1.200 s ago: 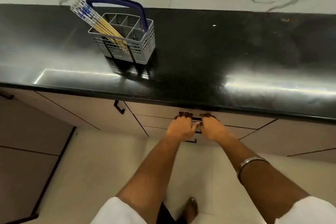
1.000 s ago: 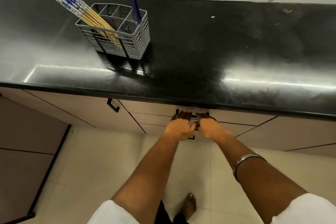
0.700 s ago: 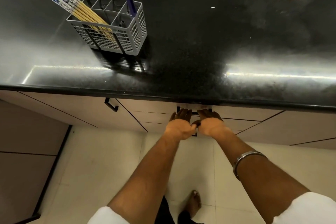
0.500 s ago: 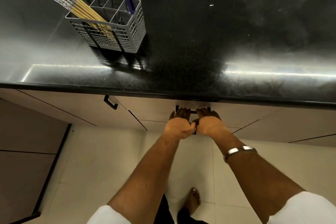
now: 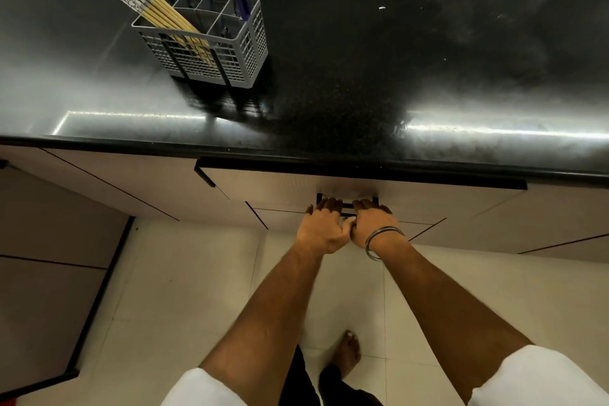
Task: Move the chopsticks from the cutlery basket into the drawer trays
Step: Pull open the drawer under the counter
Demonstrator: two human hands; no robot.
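Observation:
A grey cutlery basket (image 5: pixel 211 56) with a blue handle stands on the black countertop at the back left. Several chopsticks (image 5: pixel 145 5) with blue-and-white patterned tops lean out of its left compartment. Below the counter edge, my left hand (image 5: pixel 321 229) and my right hand (image 5: pixel 370 224) sit side by side, both gripping the black drawer handle (image 5: pixel 346 206) of the top drawer (image 5: pixel 263 186). The drawer front stands slightly out from the cabinet. Its inside and trays are hidden under the counter.
The black countertop (image 5: pixel 428 76) runs the full width, with a marble wall behind. Beige cabinet fronts (image 5: pixel 99 181) lie left and right of the drawer. A pale tiled floor (image 5: pixel 184 290) and my bare foot (image 5: pixel 346 353) are below.
The drawer front has come out a little from the cabinet with both hands on its handle. The view has shifted, so the basket sits further right in the frame.

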